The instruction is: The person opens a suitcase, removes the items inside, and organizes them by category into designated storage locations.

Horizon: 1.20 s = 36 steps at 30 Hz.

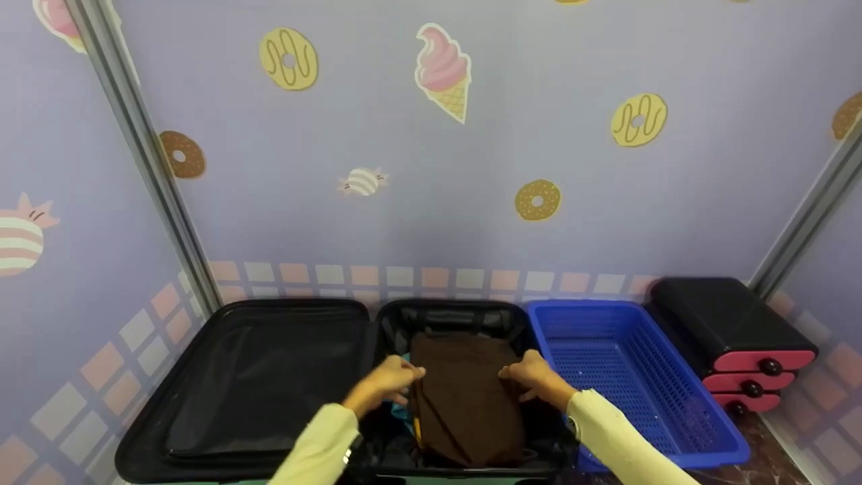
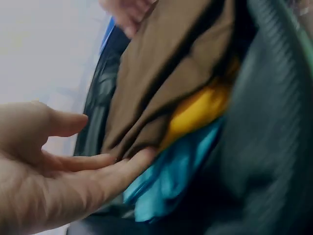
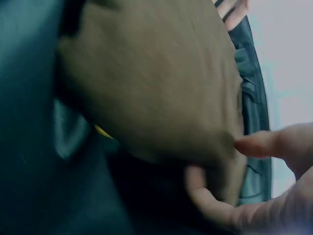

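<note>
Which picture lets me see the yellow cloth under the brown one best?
The left wrist view: the yellow cloth shows broadly there, squeezed between the brown garment and a blue cloth. The head view shows only a thin yellow edge beside the brown garment. The right wrist view shows just a small yellow sliver.

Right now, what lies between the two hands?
In the head view, the folded brown garment lies between the left hand and right hand, inside the suitcase.
</note>
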Each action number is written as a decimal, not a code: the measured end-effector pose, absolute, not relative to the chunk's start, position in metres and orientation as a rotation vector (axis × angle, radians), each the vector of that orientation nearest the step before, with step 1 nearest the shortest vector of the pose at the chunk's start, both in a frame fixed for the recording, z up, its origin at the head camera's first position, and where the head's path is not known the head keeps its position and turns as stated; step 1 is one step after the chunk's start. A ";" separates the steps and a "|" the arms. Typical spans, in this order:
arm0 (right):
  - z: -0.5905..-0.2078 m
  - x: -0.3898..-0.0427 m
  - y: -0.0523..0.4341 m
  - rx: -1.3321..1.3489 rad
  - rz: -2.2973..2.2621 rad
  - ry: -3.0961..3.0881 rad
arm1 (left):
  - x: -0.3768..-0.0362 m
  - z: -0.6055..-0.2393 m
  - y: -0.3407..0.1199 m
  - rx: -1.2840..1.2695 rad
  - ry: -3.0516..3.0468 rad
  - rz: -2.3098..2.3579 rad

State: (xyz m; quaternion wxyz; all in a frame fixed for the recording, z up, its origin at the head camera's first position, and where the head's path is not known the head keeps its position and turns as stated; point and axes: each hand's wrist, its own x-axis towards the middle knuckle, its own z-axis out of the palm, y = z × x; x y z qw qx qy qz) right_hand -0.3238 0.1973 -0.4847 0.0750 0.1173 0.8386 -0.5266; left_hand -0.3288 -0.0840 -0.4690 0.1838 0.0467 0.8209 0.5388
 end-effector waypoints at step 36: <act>-0.469 -0.309 0.184 0.360 -1.959 2.388 | -0.313 -0.489 -0.050 0.183 2.993 1.245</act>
